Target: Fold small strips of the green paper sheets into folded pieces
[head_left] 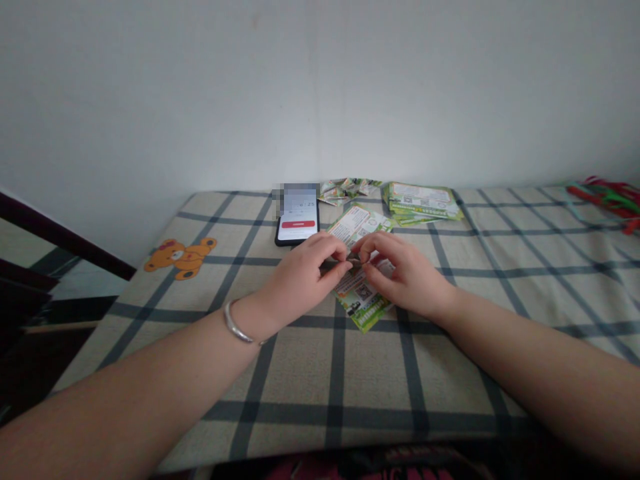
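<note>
Both hands meet over the table's middle, fingertips pinched together. My left hand (315,270), below a silver bangle (236,325), is closed on one end of a small folded piece of paper (354,261). The thumb and fingers of my right hand (400,270) pinch its other end. Most of this piece is hidden by the fingers. Right beneath them lie green-and-white printed leaflets (364,313) with QR codes, partly covered by the hands. Behind, near the wall, sit several small folded leaflets (345,189) in a loose heap. To their right rests a stack of flat leaflets (425,199).
A phone (299,223) with a lit screen lies just beyond my left hand. The table wears a checked cloth (280,393) with an orange bear picture (181,257) at left. Red and green items (613,203) lie at far right. A wall (320,93) borders the back.
</note>
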A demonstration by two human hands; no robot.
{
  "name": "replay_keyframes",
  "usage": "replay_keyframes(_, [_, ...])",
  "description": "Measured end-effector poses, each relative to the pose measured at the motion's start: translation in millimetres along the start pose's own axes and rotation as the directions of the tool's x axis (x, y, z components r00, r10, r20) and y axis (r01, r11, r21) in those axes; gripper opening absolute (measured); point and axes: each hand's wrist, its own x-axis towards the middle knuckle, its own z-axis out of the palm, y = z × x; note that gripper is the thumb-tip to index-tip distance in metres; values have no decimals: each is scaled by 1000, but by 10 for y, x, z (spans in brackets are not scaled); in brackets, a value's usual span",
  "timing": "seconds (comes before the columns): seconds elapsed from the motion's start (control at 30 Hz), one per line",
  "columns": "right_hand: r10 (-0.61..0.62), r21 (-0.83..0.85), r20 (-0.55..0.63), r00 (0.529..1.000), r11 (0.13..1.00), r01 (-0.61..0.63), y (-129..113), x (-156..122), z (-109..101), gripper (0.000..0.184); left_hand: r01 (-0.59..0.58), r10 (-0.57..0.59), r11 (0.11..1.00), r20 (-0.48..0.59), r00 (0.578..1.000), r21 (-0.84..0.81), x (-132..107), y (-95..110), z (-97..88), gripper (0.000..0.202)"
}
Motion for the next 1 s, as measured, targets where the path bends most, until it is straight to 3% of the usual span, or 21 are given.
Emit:
replay_keyframes(0.2, [-19,-41,-8,1000,999,19,4,-1,-12,7,-2,2,1000,-3,1000,22,-5,-20,6,10])
replay_keyframes(0.47, [64,-108,-83,994,991,-73,-14,-5,10,11,8,-9,1000,-45,999,-22,-12,-13,19,11])
replay_keyframes(0.67, [73,50,-144,987,996,-67,40,-12,54,12,150,-175,961,-91,980,-232,-37,-43,75,26])
replay_keyframes(1.0, [91,272,-205,975,962,-33,61,-11,35,12,210,-234,947,-73,969,-243,-37,-84,68,22])
